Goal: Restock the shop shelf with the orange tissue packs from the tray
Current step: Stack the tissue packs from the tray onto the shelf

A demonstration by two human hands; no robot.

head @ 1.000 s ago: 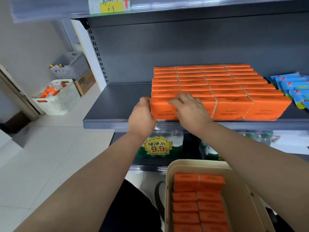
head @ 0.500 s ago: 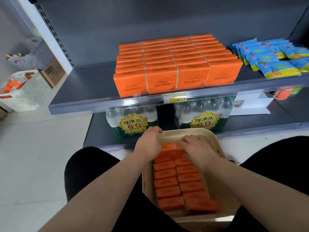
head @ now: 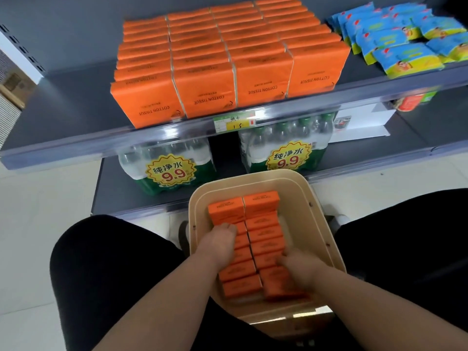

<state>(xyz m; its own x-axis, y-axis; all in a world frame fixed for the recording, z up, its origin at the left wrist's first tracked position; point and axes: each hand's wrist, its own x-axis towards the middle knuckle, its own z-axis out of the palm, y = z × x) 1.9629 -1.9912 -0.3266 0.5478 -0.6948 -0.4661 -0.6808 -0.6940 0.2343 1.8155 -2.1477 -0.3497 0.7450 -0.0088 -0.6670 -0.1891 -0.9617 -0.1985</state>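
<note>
A beige tray (head: 316,206) sits between my knees and holds two columns of orange tissue packs (head: 263,231). My left hand (head: 219,240) lies on the left column, thumb on top and fingers curled down its outer side. My right hand (head: 302,271) curls its fingers round packs near the front of the right column. Above, the grey shelf (head: 76,102) carries several rows of stocked orange tissue packs (head: 228,54) standing up to its front edge.
Blue and yellow packets (head: 402,39) lie on the shelf to the right of the orange rows. Bare shelf shows to their left. Shrink-wrapped water bottles (head: 167,171) with 9.9 price stickers stand on the lower shelf behind the tray. A white-tiled floor (head: 38,236) lies at left.
Both hands left the front packs on the shelf and came down into the tray. Since half a second ago they slid from the tray's far end toward me along the columns.
</note>
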